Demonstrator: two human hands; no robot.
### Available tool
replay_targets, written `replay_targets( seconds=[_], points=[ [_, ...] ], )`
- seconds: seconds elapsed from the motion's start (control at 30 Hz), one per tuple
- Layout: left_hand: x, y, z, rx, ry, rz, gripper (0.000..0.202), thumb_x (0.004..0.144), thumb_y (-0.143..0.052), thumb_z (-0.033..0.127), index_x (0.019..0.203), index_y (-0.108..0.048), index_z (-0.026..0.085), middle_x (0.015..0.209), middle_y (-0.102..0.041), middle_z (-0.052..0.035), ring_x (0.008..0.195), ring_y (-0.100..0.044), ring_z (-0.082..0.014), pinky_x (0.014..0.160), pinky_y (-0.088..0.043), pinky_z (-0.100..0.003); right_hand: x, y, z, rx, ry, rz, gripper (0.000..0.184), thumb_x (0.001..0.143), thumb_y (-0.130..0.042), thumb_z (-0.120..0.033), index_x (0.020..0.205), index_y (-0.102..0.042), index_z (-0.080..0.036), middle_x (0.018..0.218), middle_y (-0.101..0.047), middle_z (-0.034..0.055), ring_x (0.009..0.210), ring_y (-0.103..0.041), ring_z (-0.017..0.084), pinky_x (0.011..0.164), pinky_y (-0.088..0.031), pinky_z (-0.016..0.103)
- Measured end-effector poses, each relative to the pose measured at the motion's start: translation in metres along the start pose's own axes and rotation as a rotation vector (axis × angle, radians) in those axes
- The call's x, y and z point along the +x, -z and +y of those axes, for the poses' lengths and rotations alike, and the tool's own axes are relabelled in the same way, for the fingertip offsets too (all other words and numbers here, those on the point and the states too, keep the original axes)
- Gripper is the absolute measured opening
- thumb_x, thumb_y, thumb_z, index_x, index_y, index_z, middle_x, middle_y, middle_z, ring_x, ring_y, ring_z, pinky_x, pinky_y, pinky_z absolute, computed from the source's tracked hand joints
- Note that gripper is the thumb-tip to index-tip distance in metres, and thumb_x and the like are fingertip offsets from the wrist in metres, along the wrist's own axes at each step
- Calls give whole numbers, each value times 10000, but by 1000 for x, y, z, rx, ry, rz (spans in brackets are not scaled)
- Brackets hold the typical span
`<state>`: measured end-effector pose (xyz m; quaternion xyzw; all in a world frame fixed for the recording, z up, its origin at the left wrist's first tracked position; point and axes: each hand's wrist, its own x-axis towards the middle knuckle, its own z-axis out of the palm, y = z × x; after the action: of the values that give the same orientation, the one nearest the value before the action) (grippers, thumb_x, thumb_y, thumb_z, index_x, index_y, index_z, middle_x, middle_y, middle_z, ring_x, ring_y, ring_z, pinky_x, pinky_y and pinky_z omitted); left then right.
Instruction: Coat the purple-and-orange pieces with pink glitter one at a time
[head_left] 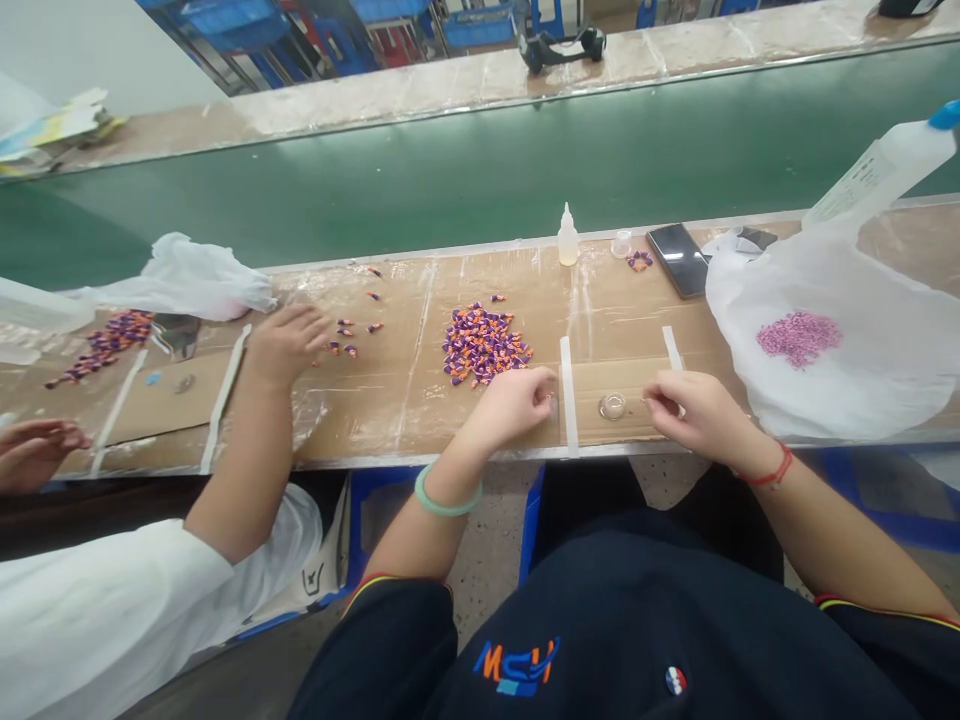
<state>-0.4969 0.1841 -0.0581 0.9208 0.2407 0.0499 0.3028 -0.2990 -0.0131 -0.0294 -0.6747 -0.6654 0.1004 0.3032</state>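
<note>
My left hand [512,403] rests on the cardboard-covered bench [405,390], fingers curled in a pinch around something too small to make out. My right hand [686,410] is also pinched shut on a tiny item, just right of a small clear round dish [612,405]. A pile of small purple and orange pieces [482,345] lies just beyond my left hand. A white strip [568,395] lies between my hands.
A co-worker's hand [289,338] on the left touches scattered pieces. A small glue bottle [568,238], a phone [679,259], a white bag holding pink pieces [799,336], a large spray bottle [881,170] and a green conveyor belt [487,170] lie beyond.
</note>
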Motion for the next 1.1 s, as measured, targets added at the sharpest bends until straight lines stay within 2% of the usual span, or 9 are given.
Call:
replay_targets(
  seconds=[0.1,0.2,0.3,0.4,0.53,0.67,0.8,0.97,1.1],
  points=[
    [-11,-1,-2,-387,44,-14,283,801,-610,192,1057,-727,177,773,-710,-31,693,-656,-178,662,-514,-288,6,-1,7,-92,6,-124,175,887,-441,-177,715,-454,-209,614,-499,-10,557,-448,133,567,-325,257],
    [-25,-8,1,-817,138,-33,188,795,-674,275,947,-693,166,794,-697,-40,713,-679,-174,691,-566,-300,18,1,10,-185,29,-313,191,877,-448,-156,694,-427,-207,622,-509,-3,563,-436,135,563,-281,263],
    [-36,-17,8,-1039,191,-2,186,788,-729,302,872,-628,170,818,-678,-38,754,-685,-168,721,-587,-302,32,4,5,-325,49,-467,190,878,-471,-147,696,-447,-199,648,-546,15,580,-451,145,565,-257,270],
    [-43,-24,12,-1082,172,33,201,814,-734,324,852,-617,164,848,-674,-48,773,-666,-160,730,-583,-295,42,6,-4,-452,74,-541,205,888,-502,-164,686,-479,-191,646,-568,32,570,-458,150,553,-230,279],
    [-48,-27,13,-1064,132,95,202,814,-735,318,824,-596,172,808,-629,-19,712,-626,-129,674,-547,-253,49,7,-13,-571,98,-600,189,897,-528,-175,708,-532,-177,638,-582,44,542,-461,151,534,-201,280],
    [-51,-30,12,-1059,173,88,184,830,-699,300,828,-557,183,711,-596,11,608,-586,-106,562,-484,-213,51,7,-15,-616,114,-617,195,899,-538,-181,705,-543,-175,614,-570,41,516,-452,148,523,-183,282],
    [-50,-33,13,-1103,188,120,183,795,-701,264,801,-534,187,702,-592,27,570,-570,-88,537,-464,-202,52,5,-17,-623,123,-623,192,894,-548,-183,702,-545,-173,614,-575,44,520,-462,151,523,-189,282],
    [-47,-33,16,-1093,149,151,115,806,-685,254,814,-595,182,678,-596,24,565,-572,-89,534,-474,-205,51,3,-19,-629,139,-611,177,881,-562,-182,706,-543,-170,624,-581,46,526,-461,147,523,-196,282],
    [-48,-33,21,-1103,127,146,185,830,-713,315,786,-595,180,654,-601,14,571,-591,-104,524,-490,-213,49,9,-18,-544,128,-498,201,874,-543,-169,679,-497,-185,626,-563,35,532,-451,142,524,-204,285]
  ],
)
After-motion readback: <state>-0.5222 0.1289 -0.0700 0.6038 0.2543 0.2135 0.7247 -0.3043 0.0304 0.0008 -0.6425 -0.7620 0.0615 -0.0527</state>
